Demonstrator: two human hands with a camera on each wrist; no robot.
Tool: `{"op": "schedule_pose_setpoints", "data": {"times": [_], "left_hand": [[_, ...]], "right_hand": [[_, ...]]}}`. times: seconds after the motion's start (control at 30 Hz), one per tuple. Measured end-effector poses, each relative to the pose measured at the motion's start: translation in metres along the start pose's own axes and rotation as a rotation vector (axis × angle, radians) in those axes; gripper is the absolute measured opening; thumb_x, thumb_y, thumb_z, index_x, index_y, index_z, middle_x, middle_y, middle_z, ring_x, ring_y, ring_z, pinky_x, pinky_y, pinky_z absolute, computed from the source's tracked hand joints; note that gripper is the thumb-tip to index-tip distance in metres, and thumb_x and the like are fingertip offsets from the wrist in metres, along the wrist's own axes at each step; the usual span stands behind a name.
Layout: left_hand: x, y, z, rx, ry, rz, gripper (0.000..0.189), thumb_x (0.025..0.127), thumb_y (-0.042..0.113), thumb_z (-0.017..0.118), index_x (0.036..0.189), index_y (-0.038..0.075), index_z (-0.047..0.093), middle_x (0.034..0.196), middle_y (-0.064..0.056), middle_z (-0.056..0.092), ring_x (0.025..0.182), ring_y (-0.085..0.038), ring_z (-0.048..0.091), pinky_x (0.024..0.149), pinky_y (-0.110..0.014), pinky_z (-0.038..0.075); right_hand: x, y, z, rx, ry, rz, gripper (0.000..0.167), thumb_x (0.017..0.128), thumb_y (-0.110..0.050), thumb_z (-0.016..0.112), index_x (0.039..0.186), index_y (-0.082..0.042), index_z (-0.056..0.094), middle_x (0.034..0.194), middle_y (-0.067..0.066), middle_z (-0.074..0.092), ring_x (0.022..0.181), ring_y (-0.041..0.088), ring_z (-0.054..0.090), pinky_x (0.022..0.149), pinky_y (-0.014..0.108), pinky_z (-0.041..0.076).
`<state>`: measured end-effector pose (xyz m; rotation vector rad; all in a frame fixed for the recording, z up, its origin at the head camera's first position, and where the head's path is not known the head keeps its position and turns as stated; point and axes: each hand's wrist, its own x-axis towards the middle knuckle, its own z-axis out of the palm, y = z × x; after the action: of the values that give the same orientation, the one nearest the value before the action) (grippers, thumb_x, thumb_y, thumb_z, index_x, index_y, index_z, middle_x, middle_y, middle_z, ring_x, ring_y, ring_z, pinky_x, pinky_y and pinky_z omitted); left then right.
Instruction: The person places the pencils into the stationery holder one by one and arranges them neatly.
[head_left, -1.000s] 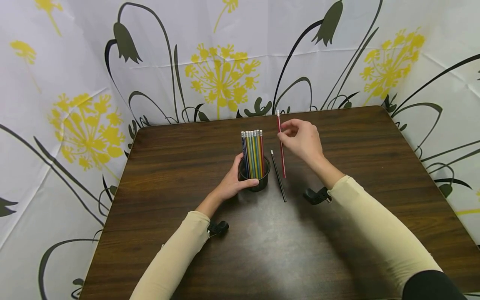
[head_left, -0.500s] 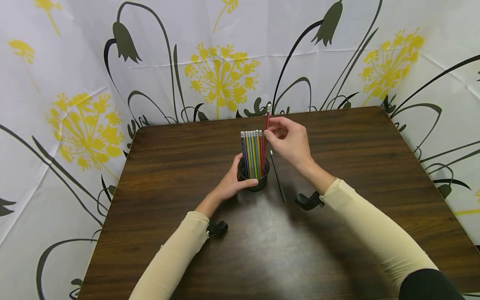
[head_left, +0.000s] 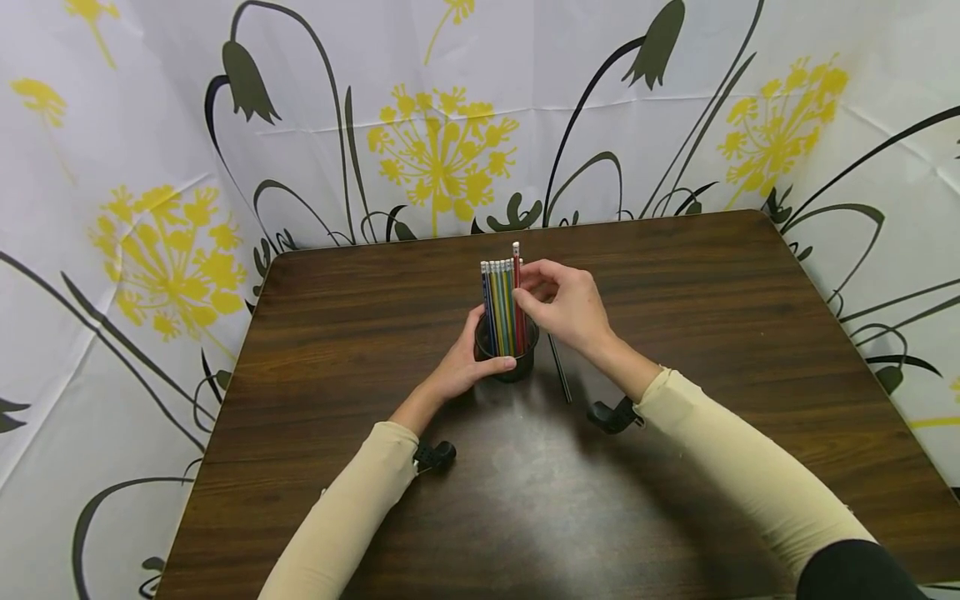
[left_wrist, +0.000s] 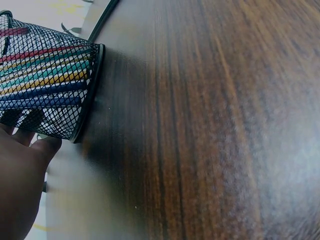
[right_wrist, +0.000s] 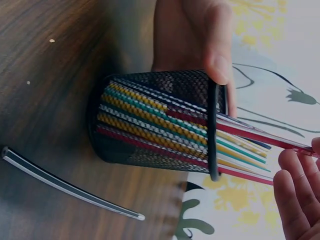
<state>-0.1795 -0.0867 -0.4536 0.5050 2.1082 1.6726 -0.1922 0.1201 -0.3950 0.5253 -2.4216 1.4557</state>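
A black mesh pencil cup (head_left: 527,363) stands upright on the table, holding several pencils (head_left: 496,304) in blue, yellow, green and red, eraser ends up. My left hand (head_left: 459,367) grips the cup from the left, its thumb across the front at the rim. My right hand (head_left: 567,307) pinches a red pencil (right_wrist: 250,134) near its eraser end; the lower end is inside the cup, tilted among the others and above the cup's base. On the table right of the cup lies a black pencil (right_wrist: 65,185), partly hidden by my right hand in the head view.
The dark wood-grain table (head_left: 337,333) runs back to a white curtain (head_left: 315,167) printed with yellow and grey-green flowers. A black wrist-worn device (head_left: 435,456) sits at the left sleeve, another black device (head_left: 611,415) at the right.
My right hand has brought the red pencil leftward from beside the cup, then down into it among the others. My left hand stays on the cup; the black pencil has not moved.
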Motion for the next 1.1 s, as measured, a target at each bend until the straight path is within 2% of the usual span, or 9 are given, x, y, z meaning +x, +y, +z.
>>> {"op": "schedule_pose_setpoints", "data": {"times": [0.27,0.5,0.67,0.83,1.1], "left_hand": [[0.000,-0.001,0.000,-0.005,0.001,-0.011,0.086,0.090,0.008,0.068,0.154,0.015,0.011,0.145,-0.019,0.039,0.126,-0.033,0.046,0.108,-0.048,0.032],[0.001,-0.003,0.000,-0.010,-0.002,0.013,0.088,0.089,0.009,0.070,0.154,0.014,0.011,0.144,-0.020,0.040,0.125,-0.035,0.047,0.107,-0.050,0.033],[0.001,-0.004,0.001,-0.007,-0.005,0.002,0.087,0.089,0.010,0.070,0.154,0.015,0.011,0.146,-0.019,0.038,0.126,-0.034,0.046,0.108,-0.050,0.032],[0.000,-0.004,0.001,0.000,-0.001,-0.014,0.087,0.089,0.011,0.069,0.154,0.016,0.011,0.146,-0.018,0.039,0.126,-0.033,0.046,0.108,-0.050,0.031],[0.001,-0.002,0.000,-0.005,0.000,-0.003,0.088,0.089,0.012,0.071,0.154,0.015,0.012,0.145,-0.018,0.039,0.125,-0.033,0.047,0.108,-0.049,0.033]], "right_hand": [[-0.006,0.006,0.009,-0.054,-0.046,0.028,0.018,0.087,-0.013,0.073,0.103,-0.005,0.071,0.088,0.002,0.072,0.067,0.012,0.066,0.061,0.031,0.053],[-0.009,0.009,0.015,-0.117,-0.033,0.099,0.015,0.086,-0.017,0.075,0.097,-0.008,0.071,0.085,0.001,0.071,0.071,0.017,0.067,0.064,0.032,0.054],[-0.012,0.012,0.020,-0.147,-0.036,0.154,0.013,0.086,-0.018,0.075,0.094,-0.010,0.071,0.081,-0.001,0.071,0.069,0.015,0.067,0.058,0.031,0.052],[-0.010,0.015,0.022,-0.203,-0.022,0.163,0.012,0.086,-0.020,0.076,0.092,-0.011,0.071,0.078,-0.003,0.070,0.066,0.011,0.064,0.055,0.030,0.049],[-0.005,0.017,0.024,-0.271,0.022,0.189,0.014,0.085,-0.024,0.077,0.087,-0.012,0.071,0.075,-0.003,0.070,0.063,0.010,0.063,0.055,0.031,0.048]]}}
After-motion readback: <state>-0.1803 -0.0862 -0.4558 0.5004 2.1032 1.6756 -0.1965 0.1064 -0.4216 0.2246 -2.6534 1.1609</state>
